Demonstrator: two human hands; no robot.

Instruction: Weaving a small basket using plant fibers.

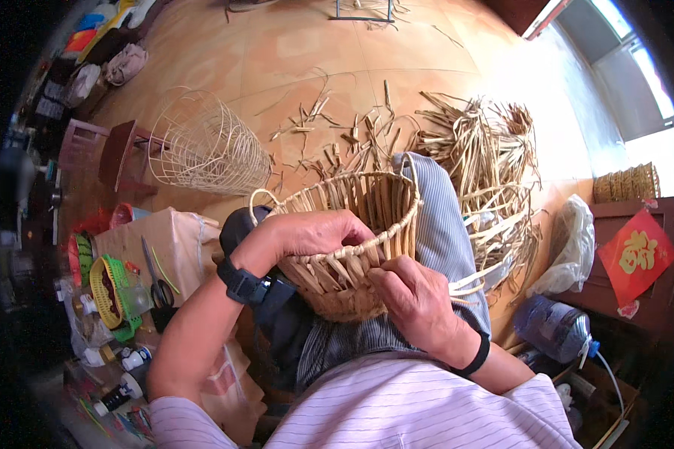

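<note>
A woven basket (342,280) of tan plant strips rests tilted on my lap, with a wrapped rim and a loop handle (264,200) at its left side. Reaching over the near rim, my left hand (323,230) is closed on the basket, its fingers bent down inside and partly hidden. My right hand (414,298) pinches the outer wall just below the rim, thumb and forefinger pressed together against the strips. Whether a separate strand lies in that pinch is too small to tell. Pale strands (468,288) stick out just right of my right hand.
A bundle of dry strips (475,142) lies on the floor beyond my knee, with loose scraps (352,142) around it. An open wire-like frame basket (210,146) lies at the left. Scissors (159,288) and a yellow basket (106,292) are nearer; a water jug (550,329) stands right.
</note>
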